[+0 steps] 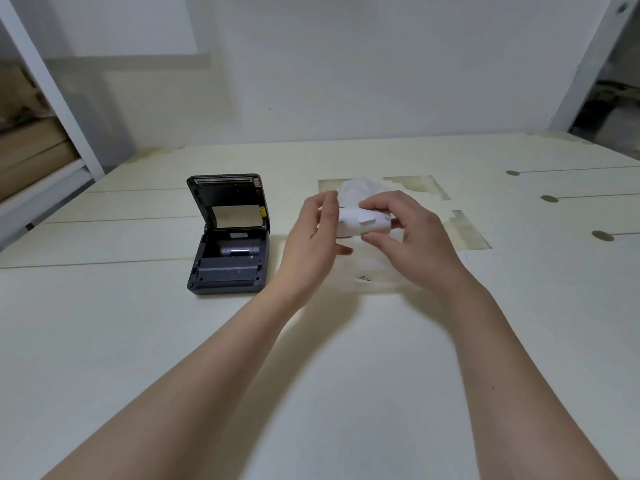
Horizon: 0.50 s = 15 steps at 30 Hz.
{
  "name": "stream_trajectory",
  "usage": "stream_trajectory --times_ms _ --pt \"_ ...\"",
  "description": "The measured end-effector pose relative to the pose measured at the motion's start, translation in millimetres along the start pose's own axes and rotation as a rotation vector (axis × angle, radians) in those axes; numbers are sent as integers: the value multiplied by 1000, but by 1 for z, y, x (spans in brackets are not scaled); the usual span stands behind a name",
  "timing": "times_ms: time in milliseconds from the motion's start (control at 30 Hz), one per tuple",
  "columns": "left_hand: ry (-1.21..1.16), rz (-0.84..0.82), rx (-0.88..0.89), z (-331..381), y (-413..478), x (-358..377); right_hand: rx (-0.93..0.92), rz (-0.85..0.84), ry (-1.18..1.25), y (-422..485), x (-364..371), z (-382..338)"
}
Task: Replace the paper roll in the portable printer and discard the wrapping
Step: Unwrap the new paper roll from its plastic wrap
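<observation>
A dark grey portable printer (pixel 228 237) sits on the white table (pixel 173 341) left of centre, its lid standing open and a grey spindle lying in its paper bay. To its right, both hands hold a white paper roll (pixel 360 223) above the table. My right hand (pixel 405 237) grips the roll from the right with thumb and fingers. My left hand (pixel 311 237) touches the roll's left end, fingers curled round it. A clear plastic wrapping (pixel 374 282) lies on the table under the hands. Crumpled white wrapping (pixel 356 190) shows just behind the roll.
Bare discoloured patches (pixel 415 185) mark the table behind and right of the hands. Round holes (pixel 549 198) line the table's right side. A white frame post (pixel 52 91) and stacked cardboard (pixel 31 150) stand at the far left, and a wall runs along the back.
</observation>
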<state>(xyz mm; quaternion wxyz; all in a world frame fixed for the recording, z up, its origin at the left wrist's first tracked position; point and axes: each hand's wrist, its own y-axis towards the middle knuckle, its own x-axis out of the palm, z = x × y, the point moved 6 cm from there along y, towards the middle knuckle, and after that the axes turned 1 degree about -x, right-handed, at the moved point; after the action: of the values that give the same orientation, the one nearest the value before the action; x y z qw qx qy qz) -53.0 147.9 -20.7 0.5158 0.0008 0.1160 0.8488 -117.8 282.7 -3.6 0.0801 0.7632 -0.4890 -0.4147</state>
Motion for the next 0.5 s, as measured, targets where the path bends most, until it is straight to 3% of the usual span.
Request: stream_trajectory --times_ms 100,500 --pt "-83 -4 1 -1 2 -1 17 8 22 0 0 2" --pt "-41 32 9 -5 -3 -4 -13 36 70 0 1 5"
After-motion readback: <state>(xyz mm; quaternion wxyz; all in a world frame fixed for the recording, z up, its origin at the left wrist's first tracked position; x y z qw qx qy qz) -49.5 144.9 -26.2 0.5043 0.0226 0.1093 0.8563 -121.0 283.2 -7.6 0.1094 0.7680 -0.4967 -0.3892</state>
